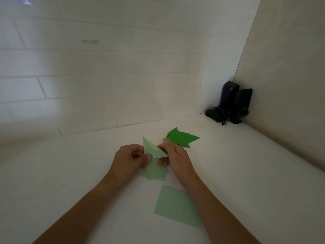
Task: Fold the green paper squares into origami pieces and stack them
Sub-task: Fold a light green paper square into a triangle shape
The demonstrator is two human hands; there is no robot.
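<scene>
Head view: above the middle of the white table [73, 173], the left hand [129, 160] and right hand [173, 158] both pinch a pale green folded piece [152, 149], each grip clenched on it. Under the hands lie more pale pieces [154, 173]. A flat pale square [175, 206] lies nearer the person. Dark green pieces [182, 138] lie piled beyond the right hand. Black speakers [230, 103] stand in the far right corner.

No legible text, labels or numbers anywhere, small pale mark on the black speakers [233, 103] too blurred to read
</scene>
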